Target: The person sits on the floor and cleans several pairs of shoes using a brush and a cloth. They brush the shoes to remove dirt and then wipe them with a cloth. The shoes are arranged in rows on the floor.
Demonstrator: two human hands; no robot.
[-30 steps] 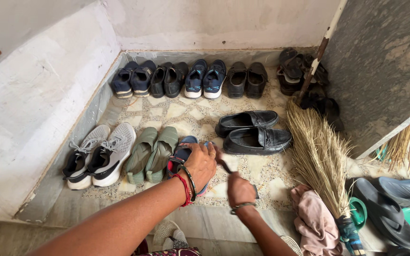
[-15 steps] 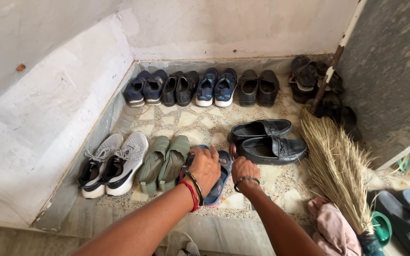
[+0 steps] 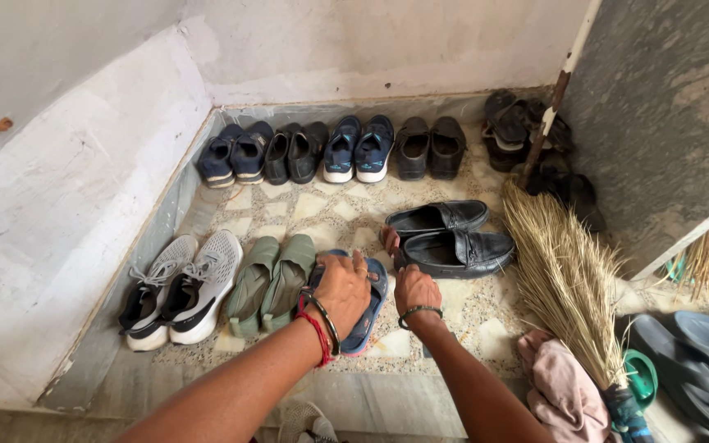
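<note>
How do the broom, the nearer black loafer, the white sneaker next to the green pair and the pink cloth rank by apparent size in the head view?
1. Broom, clearly largest.
2. Nearer black loafer and white sneaker: look about alike, so no ranking between them.
3. Pink cloth: looks smallest, but it's bunched, cut by the frame edge and nearest the camera, so unsure.

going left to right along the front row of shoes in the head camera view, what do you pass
White and black sneakers → olive green slip-ons → blue sandals under the left hand → right hand → black loafers → straw broom.
</note>
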